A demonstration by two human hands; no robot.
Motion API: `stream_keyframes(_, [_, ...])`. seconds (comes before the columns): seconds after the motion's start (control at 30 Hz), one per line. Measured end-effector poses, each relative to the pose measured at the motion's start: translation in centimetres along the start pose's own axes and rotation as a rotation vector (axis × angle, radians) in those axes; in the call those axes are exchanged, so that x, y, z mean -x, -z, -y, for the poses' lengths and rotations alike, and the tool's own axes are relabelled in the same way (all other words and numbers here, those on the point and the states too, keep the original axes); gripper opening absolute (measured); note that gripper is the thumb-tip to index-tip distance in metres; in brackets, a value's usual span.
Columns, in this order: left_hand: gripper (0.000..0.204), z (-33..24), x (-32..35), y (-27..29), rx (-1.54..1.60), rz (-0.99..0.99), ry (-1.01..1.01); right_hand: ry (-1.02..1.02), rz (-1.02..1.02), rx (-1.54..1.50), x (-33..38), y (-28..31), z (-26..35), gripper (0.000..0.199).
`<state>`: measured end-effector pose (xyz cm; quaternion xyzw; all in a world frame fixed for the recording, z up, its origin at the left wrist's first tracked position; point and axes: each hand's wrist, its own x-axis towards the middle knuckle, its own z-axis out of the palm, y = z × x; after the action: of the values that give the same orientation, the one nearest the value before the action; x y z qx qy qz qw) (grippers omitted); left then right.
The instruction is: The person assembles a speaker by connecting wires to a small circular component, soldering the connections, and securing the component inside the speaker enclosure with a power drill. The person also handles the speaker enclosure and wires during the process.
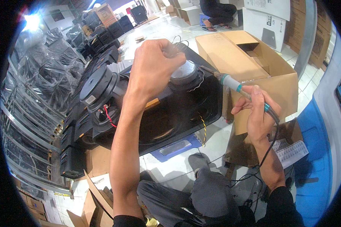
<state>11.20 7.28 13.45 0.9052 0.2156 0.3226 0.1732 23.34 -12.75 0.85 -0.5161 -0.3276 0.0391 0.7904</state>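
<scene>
Over the black cabinet (213, 94) at mid-frame, the grey-backed driver (183, 72) lies close to the soldering iron (233, 82), whose tip, if hot, could scorch its rim should the wrist slip. The left hand (155, 62), upper centre, arches with fingertips pinched, apparently on a thin looped wire (183, 42); the right hand (259, 109), right of centre, clasps the iron's handle, angled up-left.
</scene>
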Motion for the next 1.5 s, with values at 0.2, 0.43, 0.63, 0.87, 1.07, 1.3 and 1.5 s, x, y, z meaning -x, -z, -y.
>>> stream_keyframes(0.2, [0.024,-0.2,-0.1,0.1,-0.027,-0.02,-0.039,0.039,-0.003,0.011,-0.1,-0.2,0.0,0.039])
stream_keyframes(0.43, [0.027,-0.7,-0.1,0.1,-0.056,-0.012,-0.038,0.012,-0.004,0.052,0.3,-0.2,0.4,0.038])
stream_keyframes(0.63, [0.029,-0.3,-0.1,-0.2,-0.02,-0.033,-0.05,0.044,-0.01,0.04,0.2,-0.4,0.1,0.039])
stream_keyframes(0.87, [0.026,-0.3,-0.1,-0.5,-0.044,-0.048,-0.096,0.017,-0.012,0.073,0.5,-0.5,0.4,0.039])
stream_keyframes(1.07, [0.026,-0.8,0.3,-0.4,-0.04,-0.072,-0.093,0.021,-0.016,0.072,0.6,-0.9,0.8,0.043])
stream_keyframes(1.3, [0.029,-1.1,0.2,-0.6,-0.036,0.017,-0.018,0.009,-0.032,0.086,0.8,-1.0,1.0,0.044])
stream_keyframes(1.5, [0.025,-0.8,0.2,-1.3,-0.019,-0.072,-0.113,0.013,-0.035,0.09,0.8,-1.1,0.9,0.047])
